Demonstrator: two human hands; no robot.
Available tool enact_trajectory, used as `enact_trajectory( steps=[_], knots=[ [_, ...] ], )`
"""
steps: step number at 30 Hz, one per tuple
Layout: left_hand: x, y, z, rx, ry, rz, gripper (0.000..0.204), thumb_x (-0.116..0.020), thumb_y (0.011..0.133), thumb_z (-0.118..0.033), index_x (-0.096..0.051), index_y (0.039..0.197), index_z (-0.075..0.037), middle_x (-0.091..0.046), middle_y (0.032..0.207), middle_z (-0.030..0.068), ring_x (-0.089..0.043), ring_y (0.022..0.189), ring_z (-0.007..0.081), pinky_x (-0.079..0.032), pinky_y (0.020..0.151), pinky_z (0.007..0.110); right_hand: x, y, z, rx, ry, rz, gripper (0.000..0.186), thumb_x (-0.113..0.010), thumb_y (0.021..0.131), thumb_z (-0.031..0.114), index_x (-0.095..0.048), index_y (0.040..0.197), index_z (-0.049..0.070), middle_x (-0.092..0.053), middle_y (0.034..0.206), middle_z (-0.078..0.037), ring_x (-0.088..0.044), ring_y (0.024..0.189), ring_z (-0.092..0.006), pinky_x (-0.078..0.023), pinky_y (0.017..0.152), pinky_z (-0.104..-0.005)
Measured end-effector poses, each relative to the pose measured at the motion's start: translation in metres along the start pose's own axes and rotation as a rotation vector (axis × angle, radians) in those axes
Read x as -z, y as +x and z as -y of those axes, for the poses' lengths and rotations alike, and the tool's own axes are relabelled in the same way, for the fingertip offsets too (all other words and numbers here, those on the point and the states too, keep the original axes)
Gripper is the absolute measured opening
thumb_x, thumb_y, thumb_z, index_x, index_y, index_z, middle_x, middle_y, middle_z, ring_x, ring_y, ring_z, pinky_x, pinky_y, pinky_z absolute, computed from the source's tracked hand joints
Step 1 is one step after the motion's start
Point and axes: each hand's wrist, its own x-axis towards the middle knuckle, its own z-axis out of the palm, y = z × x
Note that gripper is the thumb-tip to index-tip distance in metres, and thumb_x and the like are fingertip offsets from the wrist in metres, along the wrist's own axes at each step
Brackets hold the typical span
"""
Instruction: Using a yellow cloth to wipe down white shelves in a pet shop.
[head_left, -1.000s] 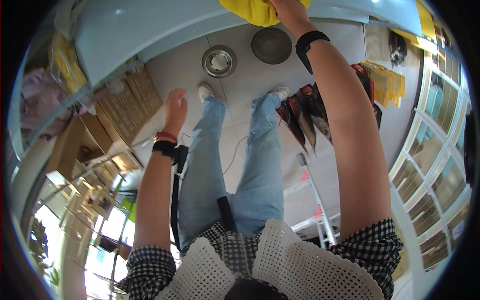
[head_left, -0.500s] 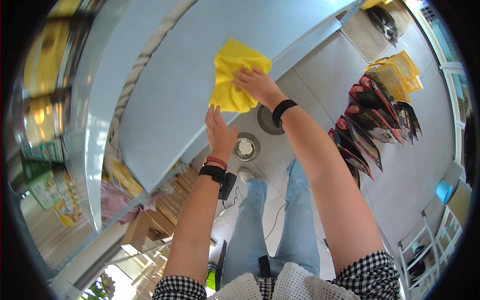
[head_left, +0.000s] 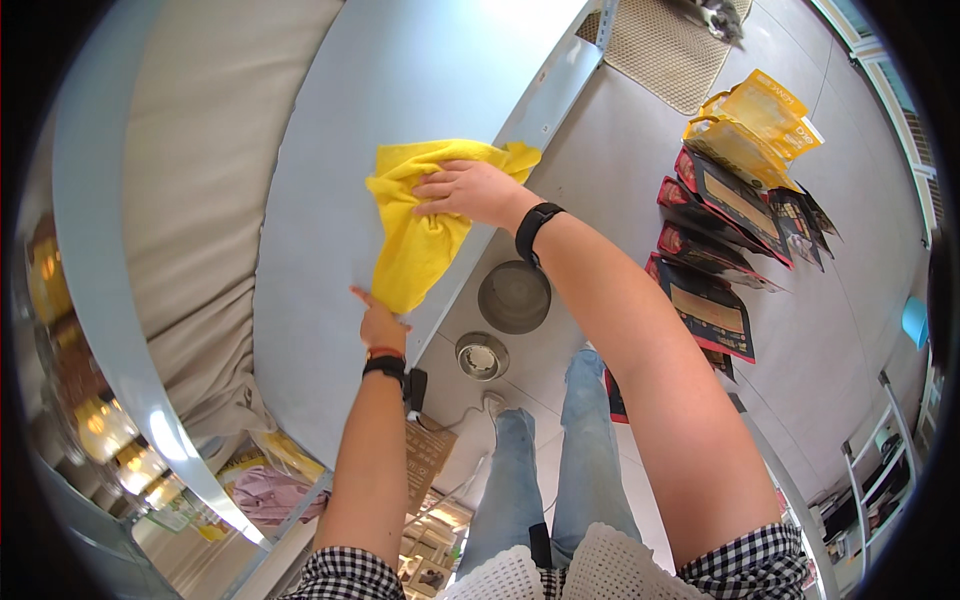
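Observation:
A yellow cloth point(head_left: 415, 235) lies rumpled across the pale blue-grey shelf point(head_left: 310, 330), one corner reaching over its front edge. My right hand point(head_left: 468, 192) rests on top of the cloth, fingers stretched and slightly apart, pressing it against the surface. Just below the cloth's near corner is my left hand point(head_left: 382, 325), its index finger extended and the thumb out to the side. Its other fingers are partly hidden. Whether the left hand touches the cloth's corner, I cannot tell.
Under the front edge, a grey bowl point(head_left: 514, 297) and a smaller metal bowl point(head_left: 482, 356) stand on the tiled floor. Several black-and-red bags point(head_left: 715, 300) and yellow bags point(head_left: 755, 125) stand to the right. A cat point(head_left: 720, 18) lies by a mat point(head_left: 665, 50). Beige fabric point(head_left: 215, 190) lines the shelf's back.
My view has shifted. The cloth is spread differently, its lower corner drawn toward my left hand. My right hand still lies on it; the left hand's index finger now points outward.

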Motion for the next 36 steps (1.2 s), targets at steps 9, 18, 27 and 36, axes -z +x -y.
enact_trajectory(
  steps=[9, 18, 27, 36],
  knots=[
    [-0.001, 0.004, -0.009, 0.107, 0.139, 0.009, 0.125, -0.082, 0.057, -0.016, 0.014, 0.133, 0.007, -0.063, 0.088, 0.0203, -0.063, 0.082, 0.0304, -0.053, 0.07, 0.033, 0.03, -0.007, -0.065, 0.048, -0.016, -0.029, 0.042, -0.055, 0.077, 0.014, -0.051, 0.116, 0.028, -0.049, 0.122, 0.008, -0.044, 0.116, -0.0128, -0.029, 0.102, -0.0262],
    [-0.012, 0.011, -0.005, 0.228, 0.022, -0.023, 0.112, -0.075, 0.064, -0.004, 0.012, 0.133, 0.009, -0.063, 0.084, 0.0186, -0.063, 0.078, 0.0285, -0.053, 0.066, 0.032, 0.106, -0.024, -0.203, -0.174, -0.551, 0.029, 0.053, -0.046, 0.083, 0.011, -0.036, 0.131, 0.03, -0.04, 0.135, 0.004, -0.043, 0.119, -0.0144, -0.029, 0.104, -0.0338],
    [-0.001, -0.001, -0.021, 0.212, 0.111, 0.027, 0.096, -0.064, 0.072, -0.001, 0.008, 0.134, 0.008, -0.063, 0.081, 0.0184, -0.064, 0.074, 0.0283, -0.053, 0.062, 0.032, 0.165, -0.038, -0.286, -0.864, 0.034, -0.243, 0.034, -0.033, 0.092, 0.022, -0.049, 0.119, 0.009, -0.047, 0.126, -0.014, -0.043, 0.117, -0.0276, -0.03, 0.099, -0.0324],
    [-0.033, 0.02, -0.01, 0.232, 0.099, -0.049, 0.117, -0.081, 0.058, -0.014, 0.005, 0.133, 0.011, -0.064, 0.077, 0.017, -0.064, 0.071, 0.0266, -0.052, 0.062, 0.03, 0.138, -0.036, -0.236, -0.627, -0.308, -0.149, 0.031, -0.038, 0.087, 0.014, -0.052, 0.114, 0.008, -0.054, 0.11, -0.018, -0.051, 0.102, -0.0314, -0.041, 0.087, -0.0359]
  ],
)
